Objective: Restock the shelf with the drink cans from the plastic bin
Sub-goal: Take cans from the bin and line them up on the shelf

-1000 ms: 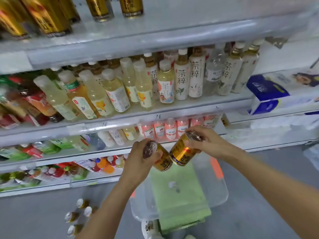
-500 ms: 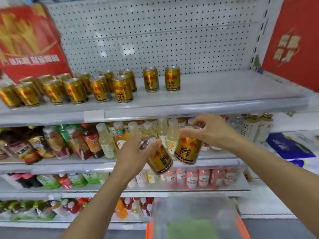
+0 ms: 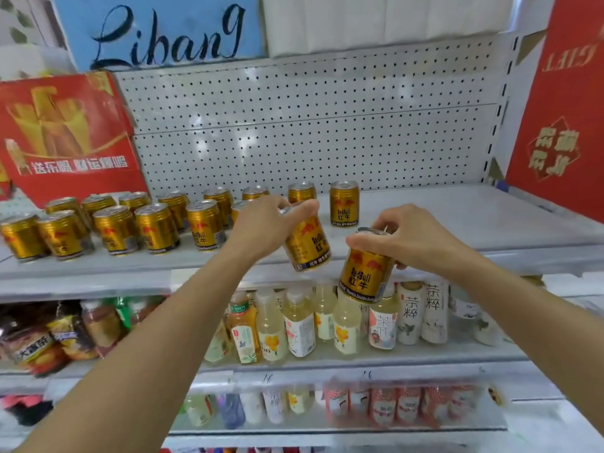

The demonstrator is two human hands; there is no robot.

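Both hands are raised in front of the top shelf (image 3: pixel 457 220), each gripping one gold Red Bull can by its upper end. The left hand (image 3: pixel 261 223) has fingers and thumb curled over the lid of the left can (image 3: pixel 307 243), which is tilted, its base swung toward the right and hanging over the shelf's front edge. The right hand (image 3: pixel 405 240) pinches the rim of the right can (image 3: pixel 364 276) from above; this can is also tilted and sits lower, in front of the shelf lip and overlapping the tea bottles (image 3: pixel 327 318) on the shelf below. The two held cans are close together but not seen touching. On the top shelf stand the shelved cans (image 3: pixel 157 223), upright in roughly two rows from the left end to about mid-shelf, the rightmost being a single can (image 3: pixel 344 204) just behind the left hand's can. The right portion of that shelf surface is bare metal. A red carton (image 3: pixel 65 135) leans against the pegboard back panel (image 3: pixel 310 125) at the left. The plastic bin is out of frame.
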